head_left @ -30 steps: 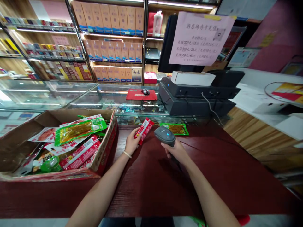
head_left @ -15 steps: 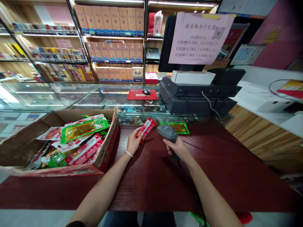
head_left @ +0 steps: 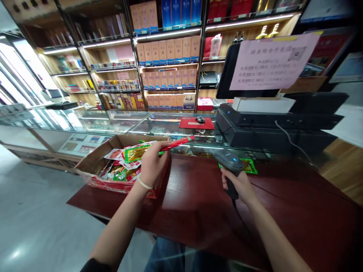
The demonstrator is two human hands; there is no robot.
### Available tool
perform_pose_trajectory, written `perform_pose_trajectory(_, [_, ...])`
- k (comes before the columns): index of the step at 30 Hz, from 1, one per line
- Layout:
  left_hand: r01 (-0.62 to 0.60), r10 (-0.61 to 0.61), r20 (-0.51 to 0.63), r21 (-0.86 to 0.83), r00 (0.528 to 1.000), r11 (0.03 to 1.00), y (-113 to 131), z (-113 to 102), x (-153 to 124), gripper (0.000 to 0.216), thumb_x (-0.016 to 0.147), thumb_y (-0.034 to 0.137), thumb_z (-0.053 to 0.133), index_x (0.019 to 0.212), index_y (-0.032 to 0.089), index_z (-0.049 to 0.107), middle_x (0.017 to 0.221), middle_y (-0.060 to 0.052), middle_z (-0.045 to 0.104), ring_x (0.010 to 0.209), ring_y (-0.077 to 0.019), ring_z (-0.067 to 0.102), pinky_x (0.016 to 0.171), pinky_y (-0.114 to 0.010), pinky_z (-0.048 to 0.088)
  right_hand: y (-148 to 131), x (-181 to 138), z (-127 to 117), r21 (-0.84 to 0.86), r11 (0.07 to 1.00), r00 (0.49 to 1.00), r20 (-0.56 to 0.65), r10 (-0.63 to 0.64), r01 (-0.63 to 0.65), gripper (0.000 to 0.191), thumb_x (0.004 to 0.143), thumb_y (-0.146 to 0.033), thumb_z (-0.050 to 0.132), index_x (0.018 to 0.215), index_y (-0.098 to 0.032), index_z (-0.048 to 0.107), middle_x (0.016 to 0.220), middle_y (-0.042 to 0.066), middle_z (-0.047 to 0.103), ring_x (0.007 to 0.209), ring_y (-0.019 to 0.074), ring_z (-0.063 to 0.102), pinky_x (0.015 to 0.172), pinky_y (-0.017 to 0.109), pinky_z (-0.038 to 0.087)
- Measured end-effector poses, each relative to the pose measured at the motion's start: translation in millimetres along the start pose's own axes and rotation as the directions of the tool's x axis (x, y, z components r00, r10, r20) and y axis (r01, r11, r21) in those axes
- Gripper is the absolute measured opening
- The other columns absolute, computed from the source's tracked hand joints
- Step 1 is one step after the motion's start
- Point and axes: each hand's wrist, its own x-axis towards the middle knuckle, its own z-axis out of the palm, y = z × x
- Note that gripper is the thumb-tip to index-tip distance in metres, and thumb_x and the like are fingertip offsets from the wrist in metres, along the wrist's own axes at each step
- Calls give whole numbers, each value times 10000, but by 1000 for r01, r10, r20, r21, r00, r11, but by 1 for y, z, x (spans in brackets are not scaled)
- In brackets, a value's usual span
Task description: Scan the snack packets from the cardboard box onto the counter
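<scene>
Left hand (head_left: 153, 163) pinches red packet (head_left: 182, 141) at left end so rest shows; right hand (head_left: 241, 185) wraps scanner (head_left: 229, 160) by handle, head clear.

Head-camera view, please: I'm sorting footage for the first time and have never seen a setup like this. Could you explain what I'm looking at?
There is no robot here, just a person working with two bare hands. The camera is worn on the head and looks forward and down, so both forearms reach in from the bottom.

The left hand, with a pale band at its wrist, holds a slim red packet, seen nearly edge-on. The right hand grips a dark handheld scanner with a small blue light on top.

On the dark red tabletop stands an open cardboard box of colourful packets. Partly hidden behind the scanner lies a green-edged packet. Farther back is a glass counter.
</scene>
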Motion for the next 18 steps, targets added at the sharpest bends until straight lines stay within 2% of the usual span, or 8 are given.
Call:
perform_pose_trajectory(4, [23,19,-144,287,989,958,-53,-50,2,234,886,226,521,1091,229,635,1105,-68,690,1075,-243,613,977,-406,455,-7,-7,22,-29,999,999,37,-23,24,423,750,-492,751,552,-179,546,481,-11,527,366,103,496,364,219,395])
perform_pose_trajectory(5, [33,6,-124,317,992,948,-66,-57,2,262,879,245,536,1124,222,627,1113,-77,688,1071,-251,617,962,-405,462,-8,-8,27,-22,999,999,44,-29,30,413,747,-488,756,565,-179,550,484,-14,529,365,102,496,364,217,394])
perform_pose_trajectory(9, [41,-81,114,318,990,947,-104,-71,-4,377,837,321,599,1202,224,611,1161,-83,692,1054,-273,644,922,-397,488,-10,-10,41,-13,999,998,62,-35,36,386,740,-479,766,611,-178,561,491,-19,537,366,108,506,363,219,394])
perform_pose_trajectory(13, [72,-100,100,249,990,966,-105,-67,-10,319,856,337,570,1146,230,649,1137,-70,709,1019,-256,666,907,-382,502,-11,-11,43,-22,999,998,50,-33,34,385,751,-481,757,631,-178,552,501,-23,547,365,101,510,361,207,386])
perform_pose_trajectory(18, [116,-133,119,134,984,984,-75,-44,-6,294,857,371,592,1105,230,666,967,-43,749,876,-218,705,792,-315,533,-14,-10,26,-62,998,1000,8,-26,26,394,752,-484,751,622,-174,547,485,-25,543,358,97,507,351,199,379])
